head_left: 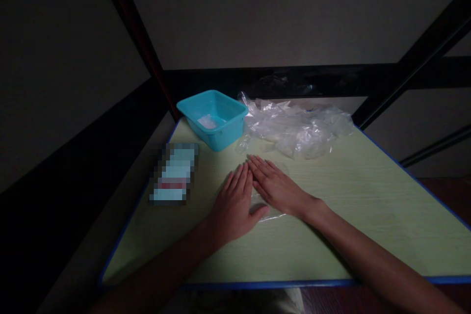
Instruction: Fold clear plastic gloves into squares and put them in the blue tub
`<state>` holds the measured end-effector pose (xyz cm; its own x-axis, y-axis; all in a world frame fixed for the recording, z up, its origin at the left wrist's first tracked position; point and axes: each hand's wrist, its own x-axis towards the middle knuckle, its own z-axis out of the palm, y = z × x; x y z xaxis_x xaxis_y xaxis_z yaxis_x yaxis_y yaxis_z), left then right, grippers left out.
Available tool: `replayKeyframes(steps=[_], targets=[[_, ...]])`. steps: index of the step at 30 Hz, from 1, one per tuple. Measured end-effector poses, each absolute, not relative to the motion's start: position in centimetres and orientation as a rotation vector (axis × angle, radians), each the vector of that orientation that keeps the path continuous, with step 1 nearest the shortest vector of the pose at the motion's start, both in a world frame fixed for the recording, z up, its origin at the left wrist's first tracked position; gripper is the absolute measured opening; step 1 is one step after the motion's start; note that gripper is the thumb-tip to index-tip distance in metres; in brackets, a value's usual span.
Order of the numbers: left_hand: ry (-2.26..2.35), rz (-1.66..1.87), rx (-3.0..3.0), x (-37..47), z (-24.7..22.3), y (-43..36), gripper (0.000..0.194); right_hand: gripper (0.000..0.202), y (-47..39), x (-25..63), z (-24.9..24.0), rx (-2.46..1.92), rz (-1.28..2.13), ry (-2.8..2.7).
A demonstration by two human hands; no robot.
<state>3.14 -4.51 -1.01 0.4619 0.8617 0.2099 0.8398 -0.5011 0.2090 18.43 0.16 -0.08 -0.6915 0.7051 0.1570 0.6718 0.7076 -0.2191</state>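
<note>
A clear plastic sheet or bag [272, 212] lies flat on the pale green table [368, 196], partly covered by my hands. My left hand [235, 201] rests palm down over its left part, fingers stretched forward and thumb out to the right. Flat on its upper right part is my right hand [275, 186], fingers extended up and to the left. The fingertips of both hands meet or nearly meet. Neither hand grips anything.
A turquoise basket [224, 137] with some clear plastic inside stands at the back left. Beside it, crumpled clear plastic bags [301, 132] spread along the back edge. A pixelated flat object [174, 174] lies at the left edge. A wall rises behind the table.
</note>
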Motion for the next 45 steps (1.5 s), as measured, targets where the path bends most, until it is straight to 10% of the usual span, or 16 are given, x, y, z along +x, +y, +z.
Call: replayKeyframes(steps=[45], targets=[[1.687, 0.278, 2.679, 3.4, -1.0, -4.8, 0.091, 0.062, -1.5, 20.0, -1.6, -1.264, -0.053, -2.65]])
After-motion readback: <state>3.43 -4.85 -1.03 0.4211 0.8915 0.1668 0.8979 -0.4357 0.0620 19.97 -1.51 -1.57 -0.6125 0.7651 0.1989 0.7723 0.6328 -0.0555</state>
